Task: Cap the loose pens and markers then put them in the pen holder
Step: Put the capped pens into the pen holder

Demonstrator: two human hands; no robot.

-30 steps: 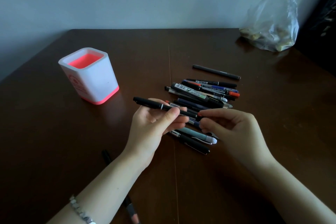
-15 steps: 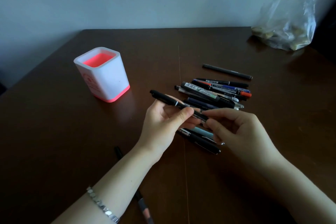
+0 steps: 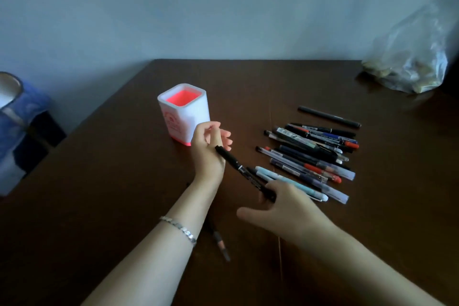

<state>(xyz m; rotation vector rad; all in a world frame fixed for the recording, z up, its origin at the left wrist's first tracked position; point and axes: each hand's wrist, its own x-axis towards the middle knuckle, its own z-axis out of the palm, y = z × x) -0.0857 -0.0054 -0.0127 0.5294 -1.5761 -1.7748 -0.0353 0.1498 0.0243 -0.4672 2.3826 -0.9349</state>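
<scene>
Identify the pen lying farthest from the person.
The plain black pen, alone beyond the pile; the held pen and the rest are nearer.

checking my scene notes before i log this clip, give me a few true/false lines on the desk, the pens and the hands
1. The pen holder stands upright, white outside, pink inside. True.
2. Pens already stand in it. False: none shows in it.
3. The bracelet is on the right wrist. False: it is on the left wrist.
4. A clear plastic bag sits at the far right corner of the table. True.
5. The black pen is in the holder. False: the left hand holds it above the table, short of the holder.
6. One dark pen lies alone beyond the pile. True.
</scene>
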